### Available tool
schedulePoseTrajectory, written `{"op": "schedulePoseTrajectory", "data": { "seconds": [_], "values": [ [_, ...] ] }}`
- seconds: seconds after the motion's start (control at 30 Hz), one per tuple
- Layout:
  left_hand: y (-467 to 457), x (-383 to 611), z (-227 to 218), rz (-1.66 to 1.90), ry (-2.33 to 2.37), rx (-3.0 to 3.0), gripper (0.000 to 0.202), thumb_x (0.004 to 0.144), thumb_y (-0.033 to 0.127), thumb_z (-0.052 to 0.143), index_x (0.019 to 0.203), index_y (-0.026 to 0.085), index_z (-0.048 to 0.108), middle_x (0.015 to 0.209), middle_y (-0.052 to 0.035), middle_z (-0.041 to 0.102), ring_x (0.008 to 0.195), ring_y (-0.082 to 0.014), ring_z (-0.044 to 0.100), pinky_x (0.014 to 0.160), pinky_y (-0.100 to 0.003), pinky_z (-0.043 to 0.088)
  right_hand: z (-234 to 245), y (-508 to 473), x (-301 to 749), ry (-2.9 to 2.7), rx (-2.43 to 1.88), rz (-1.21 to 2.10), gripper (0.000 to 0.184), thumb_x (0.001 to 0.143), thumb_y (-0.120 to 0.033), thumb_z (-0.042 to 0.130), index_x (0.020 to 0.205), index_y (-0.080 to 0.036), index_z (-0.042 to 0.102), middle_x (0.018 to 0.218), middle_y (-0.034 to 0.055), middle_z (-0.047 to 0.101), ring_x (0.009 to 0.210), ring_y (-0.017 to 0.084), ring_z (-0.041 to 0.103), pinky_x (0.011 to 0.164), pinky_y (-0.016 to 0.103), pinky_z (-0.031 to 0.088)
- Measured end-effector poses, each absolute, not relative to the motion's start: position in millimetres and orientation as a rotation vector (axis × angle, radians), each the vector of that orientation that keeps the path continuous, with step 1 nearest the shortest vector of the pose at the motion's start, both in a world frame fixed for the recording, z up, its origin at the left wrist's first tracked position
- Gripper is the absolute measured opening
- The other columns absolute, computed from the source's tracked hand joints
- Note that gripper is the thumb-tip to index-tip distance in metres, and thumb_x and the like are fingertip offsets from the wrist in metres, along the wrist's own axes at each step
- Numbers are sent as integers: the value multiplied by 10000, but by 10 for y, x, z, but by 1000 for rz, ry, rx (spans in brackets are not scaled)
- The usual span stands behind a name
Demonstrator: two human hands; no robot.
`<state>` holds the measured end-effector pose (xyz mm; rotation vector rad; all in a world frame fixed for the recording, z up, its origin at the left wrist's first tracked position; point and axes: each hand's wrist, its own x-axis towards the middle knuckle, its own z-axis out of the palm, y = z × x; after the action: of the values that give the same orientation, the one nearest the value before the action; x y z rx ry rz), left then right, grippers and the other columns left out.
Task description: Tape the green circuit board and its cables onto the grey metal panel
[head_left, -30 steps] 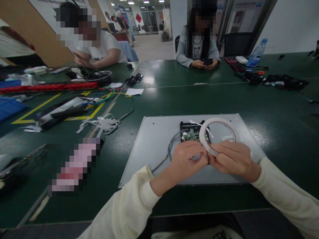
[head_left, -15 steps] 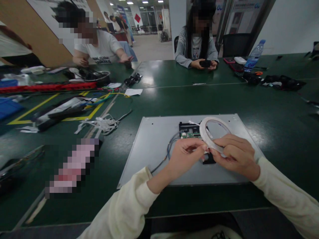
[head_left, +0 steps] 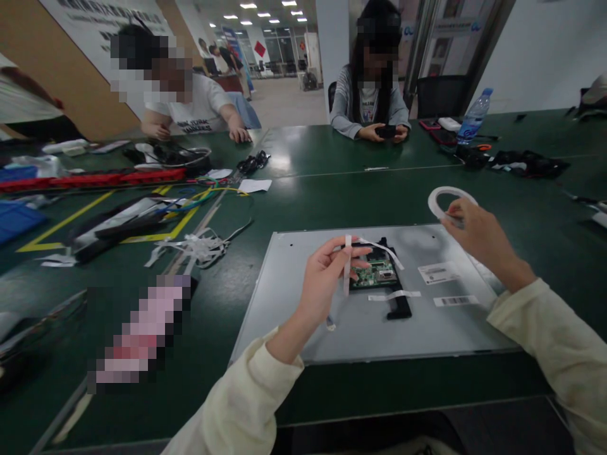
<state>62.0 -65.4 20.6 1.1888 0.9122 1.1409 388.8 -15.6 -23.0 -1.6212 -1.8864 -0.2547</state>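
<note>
A wide workroom is shown, and most of the view is taken up by a long dark-green desk [head_left: 332, 189] with a smooth, faintly glossy top. Two other people are seated along its far side, one in a grey sleeve [head_left: 341, 107]. A clear water bottle [head_left: 472, 119] is seen at the far right.

A flat, rectangular grey metal panel [head_left: 294, 297] with a matte finish is laid on the desk directly in front of the person. To its left a loose heap of white tape scraps [head_left: 194, 243] is scattered.

Near the panel's middle a small green circuit board [head_left: 379, 273] is seated beside a black bracket [head_left: 401, 306]. Two printed labels [head_left: 439, 273] are stuck to the right of it.

The taping looks partly done. One thin white strip [head_left: 393, 295] is already pressed flat just below the board, and a second, diagonal one [head_left: 382, 246] is laid across its top edge. Whether more of the board is meant to be taped cannot be told.

A further strip of tape [head_left: 347, 275], short and narrow, is pinched at its upper end between the thumb and fingertips of the left hand [head_left: 322, 278]. It hangs free above the panel, not yet stuck down.

The tape roll [head_left: 432, 197], a thin white ring, is gripped at its rim by the closed fingers of the right hand [head_left: 478, 237]. It is held raised beyond the panel's far right corner.
</note>
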Motion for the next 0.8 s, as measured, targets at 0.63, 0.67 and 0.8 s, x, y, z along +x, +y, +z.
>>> {"op": "schedulePoseTrajectory", "data": {
  "seconds": [0.63,0.67,0.8],
  "values": [
    [-576,579,100,1222,867,1017,376,815,198,658,1175,165,552,1128,-118,692,1068,-233,650,881,-344,529,-562,642,4209,-1824,-1773,-230,447,817,-201,535,1252,-98,548,1366,228,462,1277,319,408,1031,513,328],
    [-575,577,101,1227,867,1017,373,818,195,654,1175,166,551,1132,-119,690,1070,-233,649,881,-342,529,-461,558,4037,-1839,-1691,-44,440,823,-215,541,1250,-112,551,1307,200,528,1247,294,460,1033,487,352],
    [-561,573,109,1278,841,1030,374,825,207,651,1181,171,543,1159,-119,679,1076,-224,646,897,-336,526,10,-31,3154,-1721,-1258,850,359,864,-344,547,1200,-225,585,1229,93,615,1126,217,589,984,421,455]
  ]
}}
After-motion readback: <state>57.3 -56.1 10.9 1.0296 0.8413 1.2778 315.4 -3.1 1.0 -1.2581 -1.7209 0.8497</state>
